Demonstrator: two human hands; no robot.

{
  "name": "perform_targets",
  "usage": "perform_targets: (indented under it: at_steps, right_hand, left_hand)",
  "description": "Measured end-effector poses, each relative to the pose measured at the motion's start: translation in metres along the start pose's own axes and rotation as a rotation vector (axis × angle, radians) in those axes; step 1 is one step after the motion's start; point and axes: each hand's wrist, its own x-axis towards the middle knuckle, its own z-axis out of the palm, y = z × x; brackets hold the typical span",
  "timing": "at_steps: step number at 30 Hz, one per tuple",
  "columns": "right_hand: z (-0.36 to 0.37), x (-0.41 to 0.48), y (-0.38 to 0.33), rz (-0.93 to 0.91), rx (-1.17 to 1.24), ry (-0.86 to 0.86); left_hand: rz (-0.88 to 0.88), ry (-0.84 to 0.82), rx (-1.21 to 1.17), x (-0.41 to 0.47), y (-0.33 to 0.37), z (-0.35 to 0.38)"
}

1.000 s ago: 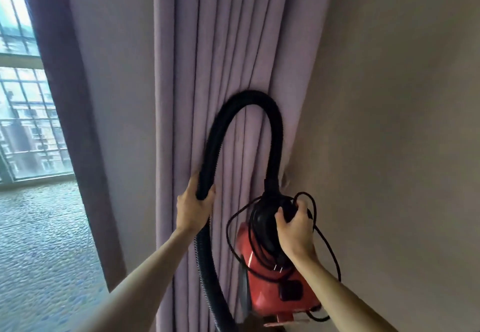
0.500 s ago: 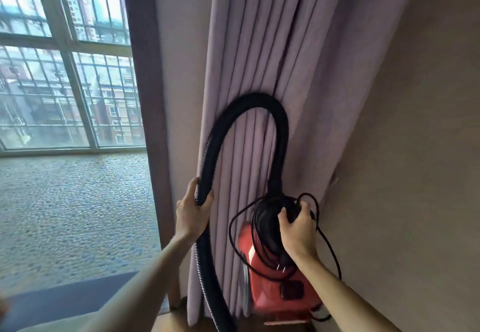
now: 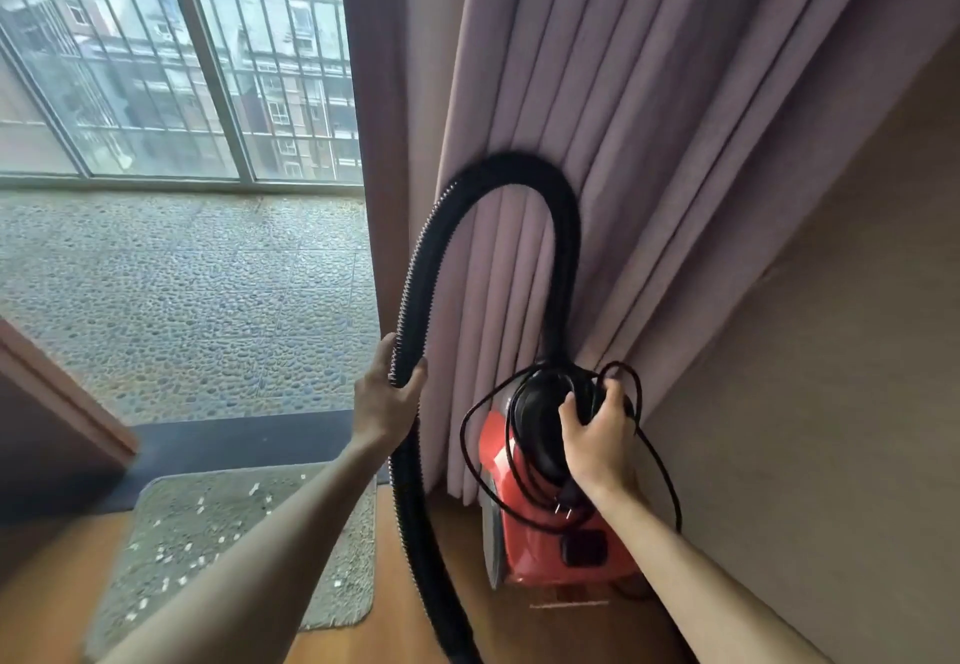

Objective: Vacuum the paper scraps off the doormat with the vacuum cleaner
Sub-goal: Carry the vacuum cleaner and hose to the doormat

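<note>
Curled round the black ribbed vacuum hose [image 3: 415,268], the left hand [image 3: 387,398] grips it on the rising side of its arch, thumb on one side and fingers wrapped over the other, closed tight on the tube. The right hand [image 3: 597,434] is clamped on the black top part of the red canister vacuum cleaner [image 3: 524,544], its fingers hooked over the rim together with several loops of the thin black power cord [image 3: 660,460]; the cord's two-pin plug [image 3: 567,496] dangles just under that wrist against the red body. From the cleaner's top the hose climbs, bends over in front of the pleated mauve curtain [image 3: 623,117], passes through the left hand and drops out of view at the bottom edge. The cleaner sits in the corner between the curtain and the beige wall [image 3: 831,351]; whether it rests on the brown wooden floor [image 3: 395,611] cannot be told. The grey speckled doormat [image 3: 208,523] lies on that floor to the left, partly hidden by the left forearm, with small white paper scraps [image 3: 254,489] scattered over it. Beyond it are a pebbled balcony floor [image 3: 182,289] and a barred window [image 3: 182,65].
</note>
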Motion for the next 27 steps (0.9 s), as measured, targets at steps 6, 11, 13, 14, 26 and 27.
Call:
perform_targets:
  at_steps: [6, 11, 13, 14, 26, 27]
  right_hand:
    - [0.038, -0.019, 0.045, 0.053, -0.058, -0.059]
    - [0.067, -0.034, 0.080, 0.065, -0.047, -0.099]
    - [0.078, -0.036, 0.095, 0.075, -0.046, -0.115]
    - [0.083, -0.038, 0.103, 0.079, -0.048, -0.127]
    - [0.166, -0.079, 0.191, 0.132, -0.003, -0.242]
    - [0.174, -0.083, 0.198, 0.133, 0.004, -0.244]
  left_hand:
    - [-0.130, -0.035, 0.049, -0.013, -0.060, 0.011]
    - [-0.271, -0.054, 0.051, -0.029, -0.107, 0.025]
    - [-0.284, -0.058, 0.092, -0.037, -0.121, 0.033]
    - [-0.296, -0.058, 0.112, -0.042, -0.128, 0.037]
    - [-0.501, 0.017, 0.101, -0.110, -0.247, 0.078]
    - [-0.511, 0.028, 0.105, -0.116, -0.257, 0.081]
